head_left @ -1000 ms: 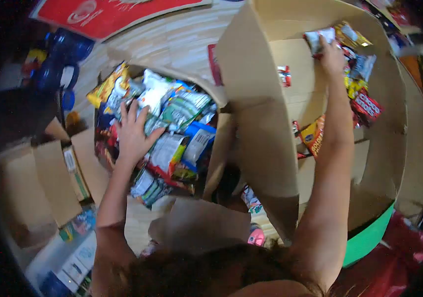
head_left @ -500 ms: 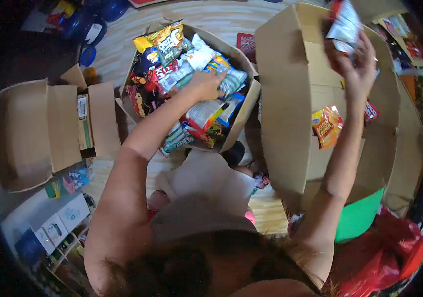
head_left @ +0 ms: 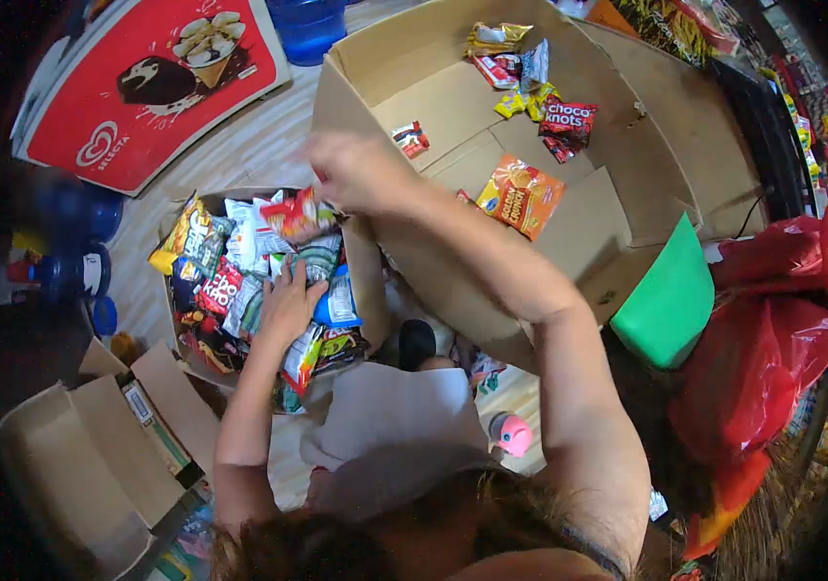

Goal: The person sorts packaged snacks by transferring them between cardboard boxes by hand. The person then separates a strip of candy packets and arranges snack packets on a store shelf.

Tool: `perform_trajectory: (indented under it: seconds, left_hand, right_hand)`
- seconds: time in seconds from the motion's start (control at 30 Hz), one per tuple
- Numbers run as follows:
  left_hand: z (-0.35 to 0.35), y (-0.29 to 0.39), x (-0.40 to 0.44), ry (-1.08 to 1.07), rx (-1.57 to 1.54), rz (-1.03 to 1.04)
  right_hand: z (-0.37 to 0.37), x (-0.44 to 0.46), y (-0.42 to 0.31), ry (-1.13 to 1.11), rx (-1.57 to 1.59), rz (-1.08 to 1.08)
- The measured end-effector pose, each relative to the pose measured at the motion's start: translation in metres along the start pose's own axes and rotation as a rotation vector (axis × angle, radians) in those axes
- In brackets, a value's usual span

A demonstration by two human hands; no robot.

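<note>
My left hand (head_left: 286,305) lies with fingers spread on the snack packs heaped in the smaller cardboard box (head_left: 363,276). Near its fingers are a green-and-silver striped pack (head_left: 318,258) and a blue-and-white pack (head_left: 338,298). Above the far right side of that box, my right hand (head_left: 356,172), blurred by motion, grips a red snack pack (head_left: 300,215) by its edge. A red Choco Knots pack (head_left: 220,288) and a yellow-and-green pack (head_left: 199,237) show in the heap. The larger box (head_left: 404,126) holds an orange Golden Crunch pack (head_left: 527,197) and another Choco Knots pack (head_left: 567,118).
An open cardboard box (head_left: 94,455) stands at lower left. A red ice-cream sign (head_left: 157,107) and blue water containers (head_left: 307,29) are at the back. Right of the larger box are a green sheet (head_left: 663,295) and red plastic bags (head_left: 757,378).
My right hand has come from over the larger box to the smaller one, carrying a pack. My left hand stays on the heap. The view has turned towards the right.
</note>
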State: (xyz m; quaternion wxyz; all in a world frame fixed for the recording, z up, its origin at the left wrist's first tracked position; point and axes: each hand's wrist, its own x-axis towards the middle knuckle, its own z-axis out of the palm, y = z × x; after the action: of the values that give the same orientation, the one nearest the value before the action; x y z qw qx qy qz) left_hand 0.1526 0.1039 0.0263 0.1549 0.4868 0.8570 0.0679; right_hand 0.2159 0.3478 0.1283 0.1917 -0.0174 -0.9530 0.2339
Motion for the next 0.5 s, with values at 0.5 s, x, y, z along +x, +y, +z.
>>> perform_trajectory:
  seconds: [0.5]
  left_hand:
    - [-0.057, 0.017, 0.038, 0.318, -0.102, 0.092]
  right_hand:
    - [-0.094, -0.136, 0.324, 0.268, -0.774, 1.167]
